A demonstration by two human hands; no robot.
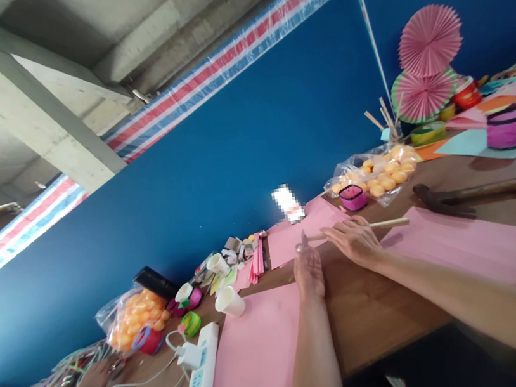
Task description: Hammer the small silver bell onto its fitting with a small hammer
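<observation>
My right hand (pixel 353 241) is closed on a thin pale wooden stick (pixel 391 223), which lies nearly level and points toward my left hand. My left hand (pixel 309 273), palm partly turned up, grips a small shiny grey pointed thing (pixel 303 238) at its fingertips; its kind is too blurred to tell. The stick's left end comes close to that thing, and I cannot tell whether they touch. Under and beyond the hands lies a pink paper sheet (pixel 284 241). Another pink sheet (pixel 260 347) is left of my left forearm, with a white paper cup (pixel 230 302) at its top edge.
A white power strip (pixel 200 381) with cables lies left. To the right are a hammer (pixel 488 188) and a pink sheet (pixel 476 246). Bags of orange balls (pixel 389 172) and pink paper fans (pixel 431 41) stand behind. Another person's hands (pixel 90 383) are at far left.
</observation>
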